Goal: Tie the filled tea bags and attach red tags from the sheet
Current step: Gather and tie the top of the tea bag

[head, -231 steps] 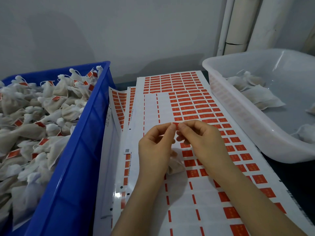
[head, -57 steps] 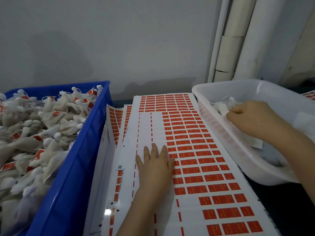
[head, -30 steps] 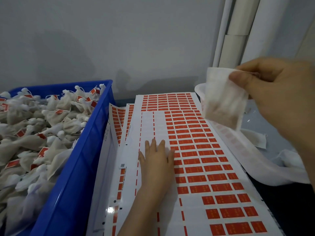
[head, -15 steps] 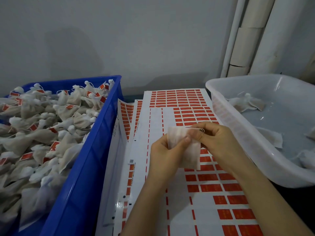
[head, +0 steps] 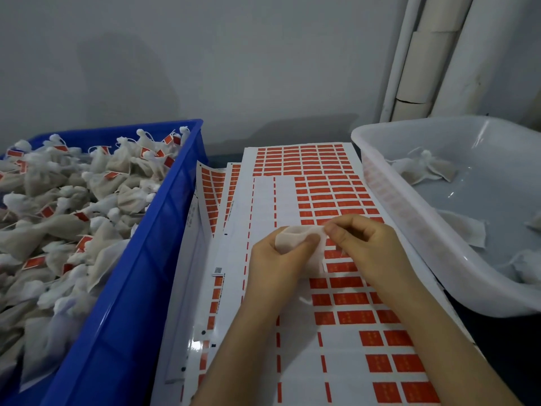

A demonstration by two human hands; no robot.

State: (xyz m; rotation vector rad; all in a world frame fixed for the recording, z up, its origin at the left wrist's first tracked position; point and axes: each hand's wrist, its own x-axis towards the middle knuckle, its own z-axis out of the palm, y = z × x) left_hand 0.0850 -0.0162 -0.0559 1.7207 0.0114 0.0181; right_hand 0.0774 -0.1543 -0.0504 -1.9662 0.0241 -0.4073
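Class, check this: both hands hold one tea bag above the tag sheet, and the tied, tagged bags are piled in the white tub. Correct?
Not quite. The head view shows the tied, tagged bags piled in the blue crate, not the white tub. The rest holds: both hands hold one tea bag above the tag sheet.

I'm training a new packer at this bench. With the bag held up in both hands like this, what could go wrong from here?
1. Both hands, left and right, pinch the tea bag at its top edge; a slip might spill the filling onto the tag sheet.
2. The bag hangs right over the sheet, so it may snag on the tags.
3. An untied bag could get mixed into the blue bin of finished ones.
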